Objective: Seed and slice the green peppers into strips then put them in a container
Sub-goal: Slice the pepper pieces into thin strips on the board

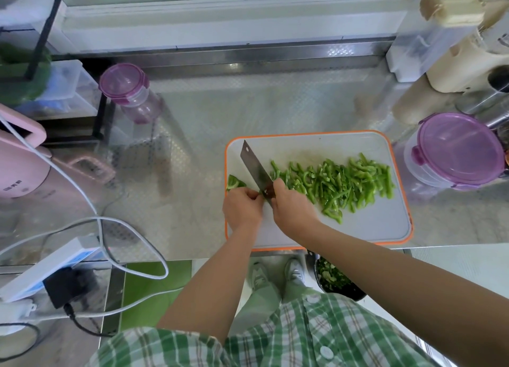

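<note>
The right grip is wrapping fully round the handle of the knife, fingers curled tight, and the blade is reaching away from it toward the far left corner of the cutting board. The left grip is sitting just beside it, across the blade, with its fingers curling down onto a pepper piece and pinning it to the board. Part of that piece is poking out beyond the knuckles, and how much is lying underneath cannot be told.

Most of the slicing is looking done. A long heap of strips is lying on the board to the outer side of the right grip, starting right against the blade and spreading well away from it. The piece under the left grip is the only uncut pepper showing, so the cutting seems to be nearing its end.

Seeding is also looking finished. Below the right forearm, under the tabletop edge, a dark bowl is holding what appear to be green trimmings.

The last step is not yet started. The container is standing just off the board, well beyond the strips from the right grip, with its purple lid on and no strips visibly inside it. It needs opening, and the whole heap needs moving into it.
</note>
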Available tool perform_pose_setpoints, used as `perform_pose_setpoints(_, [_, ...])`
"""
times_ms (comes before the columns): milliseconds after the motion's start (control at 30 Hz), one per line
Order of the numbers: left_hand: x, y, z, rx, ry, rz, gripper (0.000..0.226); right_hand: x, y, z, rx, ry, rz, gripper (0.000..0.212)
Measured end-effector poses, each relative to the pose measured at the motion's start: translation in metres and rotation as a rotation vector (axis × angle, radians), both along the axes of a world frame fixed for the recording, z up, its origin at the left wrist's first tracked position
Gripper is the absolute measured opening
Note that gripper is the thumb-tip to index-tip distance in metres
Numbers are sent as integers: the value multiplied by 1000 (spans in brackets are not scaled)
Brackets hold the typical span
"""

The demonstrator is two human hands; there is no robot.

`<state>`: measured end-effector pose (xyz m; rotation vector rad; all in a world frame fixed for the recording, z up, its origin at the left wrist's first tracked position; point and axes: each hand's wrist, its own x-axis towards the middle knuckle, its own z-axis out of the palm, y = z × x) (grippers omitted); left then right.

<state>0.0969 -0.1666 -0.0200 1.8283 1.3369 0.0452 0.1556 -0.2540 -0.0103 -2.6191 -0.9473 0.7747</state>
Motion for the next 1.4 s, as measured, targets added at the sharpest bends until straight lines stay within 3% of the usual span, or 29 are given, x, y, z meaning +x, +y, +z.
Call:
perform_pose_setpoints(167, [-1,1,-1,1,2,-10,9,-5,6,-7,-56,-38,13,12])
perform_pose_setpoints(433, [-6,3,-6,-2,15,15,11,0,3,-7,87,33,-86,14])
perform_pose_setpoints(800, [1,3,-7,-5,82,-81,14,-3,0,-11,-62,-72,16,15])
perform_pose_setpoints(967, [2,2,-9,-13,96,-45,21,2,-3,-12,108,3,-131,14])
perform_pose_setpoints(1067, [1,2,-8,-28,91,-8,20,1,-8,-7,139,5,-93,14])
perform_pose_setpoints(1400, [1,4,-13,-46,53,27,11,-3,-4,-6,-34,-60,54,13])
